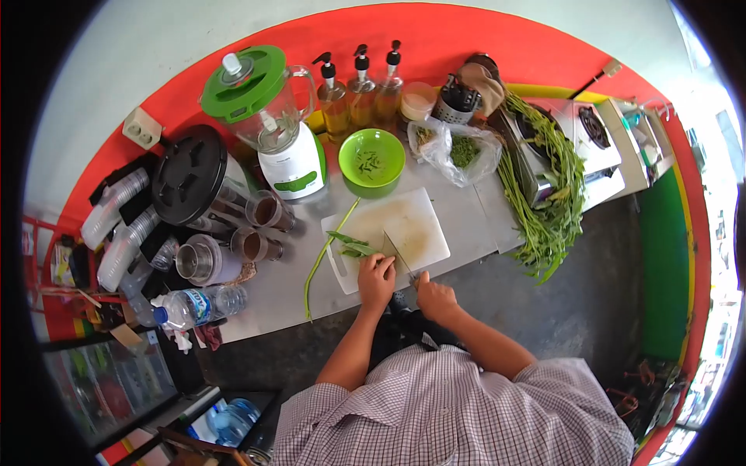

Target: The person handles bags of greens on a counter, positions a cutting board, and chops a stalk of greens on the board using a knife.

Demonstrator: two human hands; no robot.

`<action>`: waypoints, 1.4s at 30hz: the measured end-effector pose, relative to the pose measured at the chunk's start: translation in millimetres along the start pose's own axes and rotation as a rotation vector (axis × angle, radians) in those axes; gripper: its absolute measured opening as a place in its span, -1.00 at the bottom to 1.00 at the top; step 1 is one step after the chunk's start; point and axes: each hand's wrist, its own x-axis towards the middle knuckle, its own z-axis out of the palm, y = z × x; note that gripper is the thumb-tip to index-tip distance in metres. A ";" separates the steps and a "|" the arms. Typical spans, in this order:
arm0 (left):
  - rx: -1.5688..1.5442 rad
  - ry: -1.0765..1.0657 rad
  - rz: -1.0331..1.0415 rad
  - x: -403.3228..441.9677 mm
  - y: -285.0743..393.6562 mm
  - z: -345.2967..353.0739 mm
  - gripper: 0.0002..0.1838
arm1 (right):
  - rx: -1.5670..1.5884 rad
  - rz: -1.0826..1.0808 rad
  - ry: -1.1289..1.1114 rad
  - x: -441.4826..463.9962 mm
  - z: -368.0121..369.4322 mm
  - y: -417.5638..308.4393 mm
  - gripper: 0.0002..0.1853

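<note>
My right hand (435,297) is wrapped round the handle of a knife (400,254), whose blade lies slanted over the white cutting board (423,213). Just left of the blade, my left hand (377,278) presses its bent fingers onto a small bunch of green leaves (351,245) on the board. A long green stalk (315,268) runs along the board's left side and hangs toward the counter's front edge. Behind the board stands a green bowl (373,182) with a few cut green pieces inside.
A blender (291,167), several pump bottles (361,97) and a plastic bag (470,167) with chopped greens stand at the back. Long leafy stems (556,210) drape over the stove (598,155) at right. Cups (256,245) and a water bottle (221,303) are at left.
</note>
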 end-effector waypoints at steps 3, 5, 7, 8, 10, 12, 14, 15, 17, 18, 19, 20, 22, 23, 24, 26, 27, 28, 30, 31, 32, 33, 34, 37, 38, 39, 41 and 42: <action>0.082 0.007 0.119 -0.1 -0.9 -0.4 -0.79 | -0.013 0.000 0.035 13.1 7.0 -1.4 -0.44; 0.074 0.020 0.120 1.3 -0.1 -2.2 -0.79 | -0.024 -0.015 0.019 26.2 5.0 -0.4 -0.42; 0.067 0.024 0.129 -0.8 -0.3 -3.4 -0.78 | -0.024 -0.026 0.007 24.5 -2.1 -2.8 -0.40; 0.064 0.017 0.121 -1.3 0.3 -3.8 -0.77 | -0.005 -0.044 0.012 17.9 -4.7 -2.0 -0.40; 0.063 0.026 0.117 3.0 -0.8 -1.6 -0.76 | 0.008 -0.070 0.029 8.2 -13.5 -2.9 -0.40; 0.028 0.022 0.124 0.4 -0.9 -1.3 -0.76 | 0.056 -0.019 -0.039 -4.5 -5.3 -2.1 -0.40; 0.036 0.016 0.114 1.1 -2.3 0.6 -0.76 | 0.045 -0.025 -0.050 -3.0 5.2 1.8 -0.37; 0.038 0.001 0.109 -1.4 -2.1 0.4 -0.76 | 0.060 -0.039 -0.032 0.3 7.4 2.3 -0.37; 0.044 -0.001 0.106 -2.7 -0.4 -0.2 -0.77 | 0.079 -0.052 -0.025 6.8 7.8 6.2 -0.37; 0.046 0.005 0.122 -0.2 -0.7 0.0 -0.77 | 0.065 -0.058 0.002 14.0 -0.8 4.2 -0.38; 0.064 -0.015 0.112 -0.9 -1.3 0.8 -0.77 | 0.055 -0.060 0.028 16.7 -4.8 2.7 -0.39; 0.069 -0.029 0.117 -3.1 -1.0 0.9 -0.77 | 0.070 -0.056 0.025 16.9 -7.4 3.7 -0.39; 0.103 -0.060 0.098 -2.1 0.3 0.4 -0.75 | 0.037 -0.123 0.080 18.1 -12.0 8.3 -0.39; 0.105 -0.062 0.104 -1.8 1.3 -0.6 -0.75 | 0.048 -0.112 0.079 16.7 -9.1 9.4 -0.40; 0.122 -0.066 0.110 -2.9 1.5 -0.1 -0.74 | 0.048 -0.114 0.082 10.3 -5.8 9.1 -0.40; 0.142 -0.052 0.111 -1.5 3.4 1.6 -0.73 | 0.067 -0.070 0.035 -3.5 -1.6 6.1 -0.43; 0.147 -0.038 0.109 -2.0 5.1 2.1 -0.73 | 0.061 -0.080 0.037 -4.1 2.0 6.7 -0.43; 0.152 -0.028 0.112 -2.2 6.1 1.3 -0.74 | 0.080 -0.065 0.035 -1.3 8.4 7.0 -0.45; 0.154 -0.025 0.123 -1.4 7.3 -0.3 -0.74 | 0.105 -0.049 0.042 11.0 18.3 8.6 -0.47; 0.151 -0.025 0.130 -0.6 7.8 0.4 -0.75 | 0.098 -0.066 0.072 20.4 18.0 9.3 -0.48; 0.151 -0.020 0.139 -0.6 8.0 0.1 -0.75 | 0.092 -0.082 0.102 27.1 18.2 11.0 -0.48; 0.137 -0.023 0.135 -2.2 6.9 -0.4 -0.76 | 0.094 -0.082 0.111 28.0 14.8 12.0 -0.48; 0.123 -0.024 0.133 -2.9 5.7 -0.8 -0.77 | 0.086 -0.092 0.090 28.7 10.9 13.4 -0.49; 0.102 0.013 0.138 -3.6 3.5 0.8 -0.78 | 0.092 -0.101 0.061 14.4 7.9 14.2 -0.50; 0.103 0.021 0.144 -4.6 2.6 0.4 -0.78 | 0.102 -0.100 0.045 7.5 9.7 13.5 -0.51; 0.095 0.014 0.141 -4.2 3.2 -0.3 -0.79 | 0.099 -0.104 0.056 3.7 11.8 11.9 -0.51; 0.083 0.017 0.143 -3.2 3.8 -0.6 -0.79 | 0.115 -0.061 0.035 0.2 14.7 9.1 -0.49; 0.081 0.012 0.140 -3.0 4.8 -1.3 -0.80 | 0.109 -0.063 0.044 5.4 14.6 9.0 -0.49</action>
